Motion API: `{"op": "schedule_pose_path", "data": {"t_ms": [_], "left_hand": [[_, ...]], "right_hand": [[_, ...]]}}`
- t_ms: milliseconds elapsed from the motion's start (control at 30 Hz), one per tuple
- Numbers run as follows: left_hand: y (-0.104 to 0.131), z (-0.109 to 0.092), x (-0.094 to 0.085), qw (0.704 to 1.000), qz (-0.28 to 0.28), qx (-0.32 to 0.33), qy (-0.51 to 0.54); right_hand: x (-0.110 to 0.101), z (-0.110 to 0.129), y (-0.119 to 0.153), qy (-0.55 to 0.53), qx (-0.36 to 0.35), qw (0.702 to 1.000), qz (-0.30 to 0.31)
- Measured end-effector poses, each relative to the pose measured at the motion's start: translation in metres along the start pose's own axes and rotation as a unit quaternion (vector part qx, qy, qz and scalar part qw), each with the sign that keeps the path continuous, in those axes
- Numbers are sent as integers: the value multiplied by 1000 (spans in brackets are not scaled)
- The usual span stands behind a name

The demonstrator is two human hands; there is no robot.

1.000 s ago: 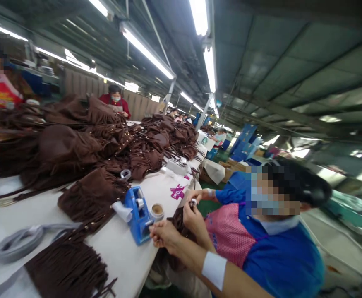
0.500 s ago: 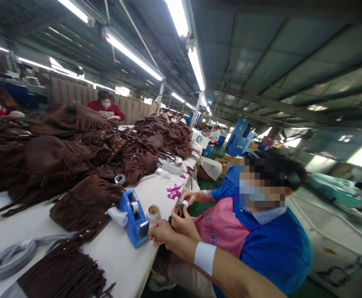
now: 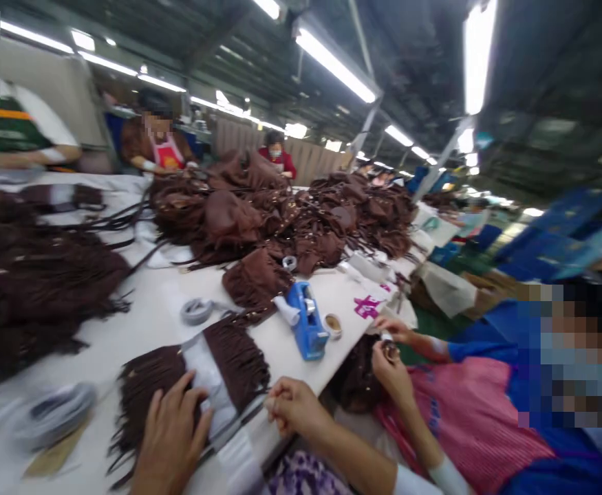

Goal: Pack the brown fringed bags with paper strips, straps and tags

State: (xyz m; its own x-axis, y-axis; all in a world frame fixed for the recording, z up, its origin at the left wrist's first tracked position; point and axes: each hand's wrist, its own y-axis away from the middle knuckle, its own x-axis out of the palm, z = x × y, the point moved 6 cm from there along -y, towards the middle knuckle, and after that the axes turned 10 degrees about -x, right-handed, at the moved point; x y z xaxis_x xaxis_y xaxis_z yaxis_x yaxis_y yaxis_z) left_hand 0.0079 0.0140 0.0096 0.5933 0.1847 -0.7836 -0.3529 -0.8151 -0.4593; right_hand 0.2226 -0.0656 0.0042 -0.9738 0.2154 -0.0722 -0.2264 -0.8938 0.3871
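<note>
My left hand (image 3: 173, 432) lies with fingers spread on a dark brown fringed bag (image 3: 156, 375) that has a pale wrap (image 3: 208, 385) around its middle. To the right of the wrap, my right hand (image 3: 296, 407) is held over the table edge with its fingers pinched together; whatever is between the fingertips is too small to name. Beyond it stand a blue tape dispenser (image 3: 308, 323) and a tape roll (image 3: 333, 326). A grey coil (image 3: 197, 311) lies behind the bag.
Piles of brown bags (image 3: 259, 213) cover the far table. Another grey coil (image 3: 56, 412) lies at the left. Close on the right sits a person in a pink apron (image 3: 479, 405), hands on a small dark item. Other people sit across the table.
The view has swung left, bringing my left hand and the wrapped bag into sight. My right hand has moved from beside the tape dispenser to near the wrapped bag.
</note>
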Motion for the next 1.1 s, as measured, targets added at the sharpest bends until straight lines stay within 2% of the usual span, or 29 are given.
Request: {"op": "schedule_pose_path", "data": {"t_ms": [100,167,300,533,667,833,1100], "left_hand": [[3,8,4,998,29,-29,-42],[2,7,2,998,32,-40,-46],[2,1,-4,999,30,-35,-27],[5,6,-4,999,11,-30,-24],[5,6,-6,999,6,-32,-19],[5,6,-9,999,-2,-33,-3],[7,10,-2,1000,-4,-27,-10]], "right_hand": [[35,18,-10,9,-52,996,78],[52,27,-16,34,-83,990,105],[70,33,-26,124,-97,983,90],[91,32,-35,189,-50,978,77],[91,37,-33,221,-28,973,62],[72,38,-25,234,-16,972,27],[53,22,-2,193,-15,981,10]]}}
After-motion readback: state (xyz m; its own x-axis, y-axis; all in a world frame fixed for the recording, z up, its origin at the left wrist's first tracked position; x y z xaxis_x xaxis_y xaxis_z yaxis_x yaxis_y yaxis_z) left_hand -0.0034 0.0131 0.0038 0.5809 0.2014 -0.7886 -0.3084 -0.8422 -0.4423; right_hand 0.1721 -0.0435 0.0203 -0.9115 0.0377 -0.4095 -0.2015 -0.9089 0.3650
